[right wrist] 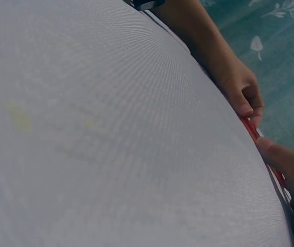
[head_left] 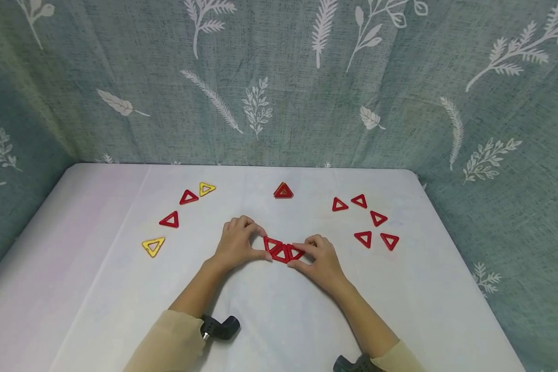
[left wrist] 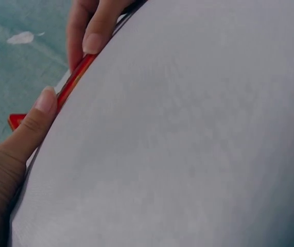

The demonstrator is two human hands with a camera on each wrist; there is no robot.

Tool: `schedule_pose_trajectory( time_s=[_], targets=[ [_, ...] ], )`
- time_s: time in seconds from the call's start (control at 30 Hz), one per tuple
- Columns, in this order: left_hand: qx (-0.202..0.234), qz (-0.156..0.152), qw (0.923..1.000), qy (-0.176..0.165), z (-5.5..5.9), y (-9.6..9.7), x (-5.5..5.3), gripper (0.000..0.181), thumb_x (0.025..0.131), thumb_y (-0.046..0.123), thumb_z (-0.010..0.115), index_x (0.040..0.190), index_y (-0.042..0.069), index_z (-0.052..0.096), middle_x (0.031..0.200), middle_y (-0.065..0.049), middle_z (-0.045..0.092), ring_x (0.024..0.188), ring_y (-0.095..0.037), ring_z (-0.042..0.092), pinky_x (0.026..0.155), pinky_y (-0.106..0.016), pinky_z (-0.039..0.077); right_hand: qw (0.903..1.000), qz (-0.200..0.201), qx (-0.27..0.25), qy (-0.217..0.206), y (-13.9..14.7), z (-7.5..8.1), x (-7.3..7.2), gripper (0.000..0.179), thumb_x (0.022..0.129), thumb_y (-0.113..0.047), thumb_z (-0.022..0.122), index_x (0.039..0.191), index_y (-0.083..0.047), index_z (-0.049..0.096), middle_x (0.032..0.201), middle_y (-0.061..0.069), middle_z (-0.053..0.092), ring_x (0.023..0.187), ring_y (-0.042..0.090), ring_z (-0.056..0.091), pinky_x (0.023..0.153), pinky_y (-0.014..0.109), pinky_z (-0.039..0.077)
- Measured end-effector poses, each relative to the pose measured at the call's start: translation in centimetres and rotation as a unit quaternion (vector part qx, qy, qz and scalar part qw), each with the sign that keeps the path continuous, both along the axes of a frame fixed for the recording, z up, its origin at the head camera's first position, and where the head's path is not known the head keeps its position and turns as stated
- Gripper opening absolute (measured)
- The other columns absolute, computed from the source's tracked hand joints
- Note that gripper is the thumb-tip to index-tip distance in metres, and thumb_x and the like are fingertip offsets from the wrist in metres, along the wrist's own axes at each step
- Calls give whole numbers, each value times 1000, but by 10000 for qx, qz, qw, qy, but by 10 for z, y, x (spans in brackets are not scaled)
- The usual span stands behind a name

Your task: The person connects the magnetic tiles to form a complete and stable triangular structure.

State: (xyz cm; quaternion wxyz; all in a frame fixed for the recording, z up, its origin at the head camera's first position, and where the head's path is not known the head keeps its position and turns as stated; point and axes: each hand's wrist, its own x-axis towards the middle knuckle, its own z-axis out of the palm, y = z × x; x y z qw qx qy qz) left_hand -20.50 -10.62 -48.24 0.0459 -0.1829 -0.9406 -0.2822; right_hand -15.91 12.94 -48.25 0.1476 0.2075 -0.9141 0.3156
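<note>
Three red triangular frame tiles lie edge to edge in a row between the hands in the head view. My left hand (head_left: 239, 243) pinches the left red triangle tile (head_left: 266, 245) between thumb and forefinger. On the other side, my right hand (head_left: 323, 262) holds the right red triangle tile (head_left: 289, 252), thumb on its near side and forefinger over its far edge. The middle red triangle tile (head_left: 281, 260) sits between these two. The left wrist view shows the row nearly edge-on as a red strip (left wrist: 75, 81), with a thumb and fingertips at its ends.
At the left lie two yellow triangle tiles (head_left: 160, 239) and two red ones (head_left: 169, 224). A darker red triangle piece (head_left: 283, 195) sits at the back centre. Several red triangle tiles (head_left: 363, 233) are scattered at the right. A leaf-patterned curtain (head_left: 279, 139) borders the white table (head_left: 279, 320).
</note>
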Motion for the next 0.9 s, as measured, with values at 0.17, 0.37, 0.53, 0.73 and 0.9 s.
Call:
schedule_pose_trajectory(
  time_s=[0.17, 0.37, 0.53, 0.73, 0.9],
  targets=[
    [0, -25, 10000, 7, -1, 5, -1, 52, 56, 52, 85, 95, 23, 67, 104, -4, 50, 102, -22, 42, 91, -42, 31, 9999, -57, -1, -86, 3, 0, 0, 42, 69, -25, 85, 108, -14, 73, 94, 4, 56, 85, 15, 51, 71, 30, 47],
    [86, 0, 9999, -59, -1, 3, -1, 51, 56, 51, 86, 96, 23, 69, 105, -3, 51, 103, -21, 43, 93, -42, 32, 9997, -74, -5, -215, 4, 1, 1, 43, 70, -26, 84, 110, -15, 72, 95, 3, 56, 86, 14, 51, 72, 30, 47],
    [233, 57, 9997, -83, -1, -5, 0, 54, 57, 49, 87, 100, 20, 70, 106, -5, 52, 103, -23, 44, 93, -43, 32, 9997, -61, -57, -233, 2, 1, 1, 43, 71, -26, 83, 110, -14, 72, 95, 3, 56, 87, 14, 51, 72, 29, 47],
    [321, 233, 9991, -153, -1, -28, 4, 53, 61, 44, 86, 103, 17, 69, 106, -7, 51, 103, -25, 44, 92, -46, 31, 9996, 17, -131, -233, 1, 1, 0, 43, 70, -24, 84, 110, -14, 72, 95, 4, 56, 87, 14, 51, 72, 28, 47],
    [367, 428, 9982, -202, -1, -47, 7, 51, 64, 42, 85, 104, 15, 69, 108, -9, 51, 104, -27, 43, 91, -46, 30, 9996, 21, -165, -248, 0, 0, -1, 42, 70, -23, 84, 110, -13, 72, 94, 4, 56, 86, 14, 50, 72, 28, 46]
  ],
)
